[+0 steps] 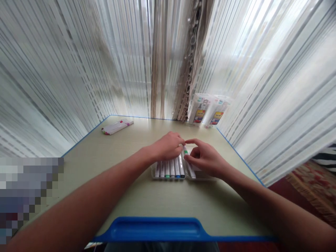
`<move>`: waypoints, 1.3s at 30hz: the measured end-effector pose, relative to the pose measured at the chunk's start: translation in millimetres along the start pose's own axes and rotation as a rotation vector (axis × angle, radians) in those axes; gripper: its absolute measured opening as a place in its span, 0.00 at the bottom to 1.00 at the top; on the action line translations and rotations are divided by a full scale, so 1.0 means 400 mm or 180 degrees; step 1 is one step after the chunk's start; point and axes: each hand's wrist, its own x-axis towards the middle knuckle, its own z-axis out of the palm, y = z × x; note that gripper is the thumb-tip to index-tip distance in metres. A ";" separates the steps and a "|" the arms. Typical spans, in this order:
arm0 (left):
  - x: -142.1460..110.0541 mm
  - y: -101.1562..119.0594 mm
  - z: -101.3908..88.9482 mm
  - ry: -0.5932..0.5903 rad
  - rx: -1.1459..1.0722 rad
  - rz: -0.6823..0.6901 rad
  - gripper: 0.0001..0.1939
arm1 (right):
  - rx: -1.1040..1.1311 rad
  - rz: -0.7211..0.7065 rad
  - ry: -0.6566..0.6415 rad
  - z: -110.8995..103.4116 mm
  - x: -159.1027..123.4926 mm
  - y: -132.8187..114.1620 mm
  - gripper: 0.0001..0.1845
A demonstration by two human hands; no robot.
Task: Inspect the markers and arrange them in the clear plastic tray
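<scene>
A clear plastic tray (210,179) lies in the middle of the pale green table (110,164) and holds several white markers (169,168) side by side. My left hand (166,146) rests curled over the far ends of those markers. My right hand (206,157) pinches a white marker with a green band (186,151), which lies slanted over the right part of the tray. The fingertips of both hands meet at that marker's far end.
A small bundle of markers with pink ends (117,126) lies at the far left of the table. Two marker packs (208,110) lean against the striped curtain at the far right. A blue handle tray (154,229) edges the near side.
</scene>
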 end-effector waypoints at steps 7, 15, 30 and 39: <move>-0.001 0.003 -0.003 -0.0075 0.0120 0.0022 0.17 | 0.0113 0.0017 -0.0069 0.000 -0.002 0.014 0.21; -0.001 0.012 -0.007 -0.0177 0.0044 -0.0094 0.17 | 0.0291 0.0204 0.0021 0.008 0.000 0.018 0.21; -0.003 0.011 -0.006 -0.0006 -0.0017 -0.0046 0.17 | 0.0307 0.0265 0.0169 0.011 -0.001 0.013 0.17; -0.005 0.018 -0.009 0.0014 -0.0101 -0.0126 0.15 | 0.0016 0.0124 0.0150 0.010 -0.002 0.008 0.19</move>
